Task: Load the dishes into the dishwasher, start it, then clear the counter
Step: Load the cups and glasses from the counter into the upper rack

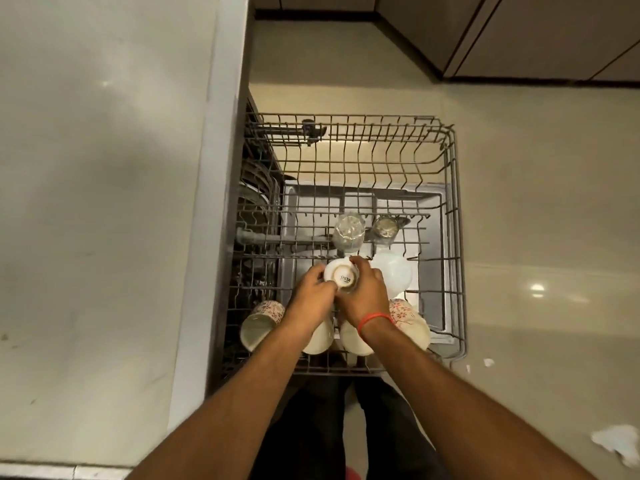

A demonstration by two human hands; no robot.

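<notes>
The dishwasher's upper wire rack [453,209] is pulled out over the open door. A small white cup [341,273], turned bottom up, sits in the rack's middle. My left hand [313,294] and my right hand [363,294] both grip it from either side. Behind it stand a clear glass [348,232] and a smaller steel glass [385,230]. A white bowl [394,271] lies to the right. Floral cups lie at the rack's near edge, one at left [259,323], one at right [410,322], with two cream cups partly hidden under my wrists.
A grey counter [104,202] runs along the left, its edge right beside the rack. The beige floor [536,237] lies to the right, with white scraps [620,443] on it. Dark cabinet fronts [519,36] stand at the top right. The rack's far half holds no dishes.
</notes>
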